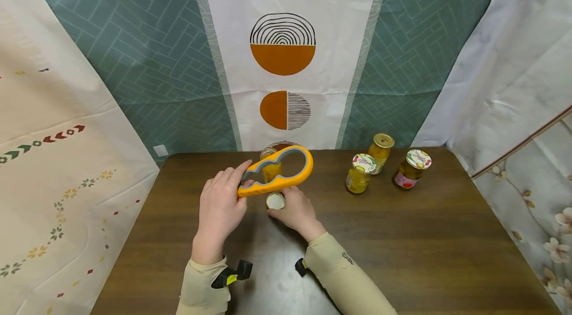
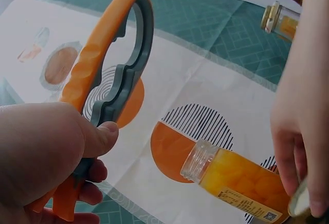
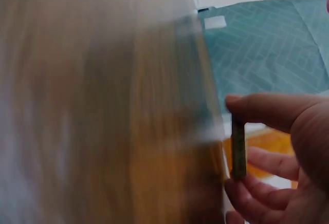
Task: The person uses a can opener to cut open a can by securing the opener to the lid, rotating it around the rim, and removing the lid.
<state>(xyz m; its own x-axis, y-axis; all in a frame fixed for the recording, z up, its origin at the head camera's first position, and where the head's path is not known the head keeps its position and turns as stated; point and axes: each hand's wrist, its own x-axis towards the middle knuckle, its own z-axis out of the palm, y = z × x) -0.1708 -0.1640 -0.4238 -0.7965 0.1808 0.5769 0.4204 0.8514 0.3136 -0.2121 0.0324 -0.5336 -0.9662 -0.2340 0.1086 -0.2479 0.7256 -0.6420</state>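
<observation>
Orange Opener Held Slantwise Above the Table

The orange and grey opener was in the air above the table, in the person's left hand. Its long axis slanted: from the hand it ran to the person's right and a little away, and the rounded closed end pointed that way. The left fingers and thumb were clamped round the other end, where the two arms finish. Under and near it, the right hand pinched a lid by its rim, between thumb and fingers, with the pale inside facing up. Whether the lid touched the table, I could not tell. Just beyond, an uncovered jar of orange fruit stood upright. Well to the right stood three lidded jars: a yellow one, a gold-lidded one behind it, and a dark one with a pink label.
</observation>
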